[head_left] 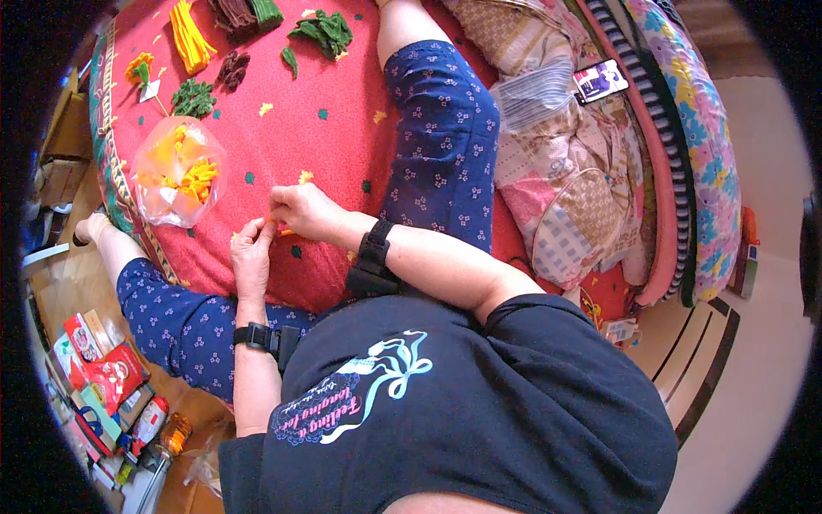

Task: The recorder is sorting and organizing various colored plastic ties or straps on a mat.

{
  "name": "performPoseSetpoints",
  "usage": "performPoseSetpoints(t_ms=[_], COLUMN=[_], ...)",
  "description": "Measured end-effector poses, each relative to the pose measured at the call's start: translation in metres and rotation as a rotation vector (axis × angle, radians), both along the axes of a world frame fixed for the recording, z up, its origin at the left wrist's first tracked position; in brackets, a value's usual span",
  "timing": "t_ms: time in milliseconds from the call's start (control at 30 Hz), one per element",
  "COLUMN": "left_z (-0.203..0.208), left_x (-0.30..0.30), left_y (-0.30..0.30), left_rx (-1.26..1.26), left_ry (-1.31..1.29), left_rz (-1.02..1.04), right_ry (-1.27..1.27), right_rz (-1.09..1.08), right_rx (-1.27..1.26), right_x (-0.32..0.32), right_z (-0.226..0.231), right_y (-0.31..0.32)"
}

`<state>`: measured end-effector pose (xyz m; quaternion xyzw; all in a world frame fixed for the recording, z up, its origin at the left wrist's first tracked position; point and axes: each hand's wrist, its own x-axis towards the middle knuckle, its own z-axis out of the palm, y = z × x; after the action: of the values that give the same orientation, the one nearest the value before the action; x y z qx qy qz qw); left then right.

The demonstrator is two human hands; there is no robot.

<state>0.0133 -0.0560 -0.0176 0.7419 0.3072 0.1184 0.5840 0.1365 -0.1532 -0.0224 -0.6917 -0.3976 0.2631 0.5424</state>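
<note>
In front of my belly, over the red bed cover (282, 137), my two hands meet. My left hand (251, 259) pinches with thumb and fingertips, and my right hand (308, 212) is closed in a pinch right beside it. A bit of orange pipe cleaner (285, 231) shows between and under the fingers; most of it is hidden. To the left of the hands lies a clear plastic bag (152, 184) holding orange fuzzy pieces (197, 180). Beyond it are a finished orange flower (139, 68) on a stem and a bundle of yellow pipe cleaners (192, 38).
Green fuzzy leaf pieces (193, 98), a brown fuzzy piece (232, 71), dark bundles (235, 15) and a green pile (325, 34) lie farther off. A phone (601, 81) rests on crumpled bedding (582, 188) at right. Packages (116, 373) crowd the floor at lower left.
</note>
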Motion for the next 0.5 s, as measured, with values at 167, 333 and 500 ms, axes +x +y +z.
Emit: performPoseSetpoints(t_ms=[167,333,500], left_z=[-0.002,-0.007,-0.006], left_x=[0.000,-0.001,0.000], left_y=[0.002,0.004,0.003], left_rx=[-0.237,-0.266,-0.246], left_ry=[-0.103,-0.125,-0.082], left_rz=[0.139,0.143,0.069], right_ry=[0.111,0.099,-0.073], right_rz=[0.009,0.027,-0.033], right_rx=[-0.015,-0.050,0.017], right_x=[0.000,0.002,0.001], right_z=[0.009,0.006,0.005], right_y=[-0.001,-0.001,-0.001])
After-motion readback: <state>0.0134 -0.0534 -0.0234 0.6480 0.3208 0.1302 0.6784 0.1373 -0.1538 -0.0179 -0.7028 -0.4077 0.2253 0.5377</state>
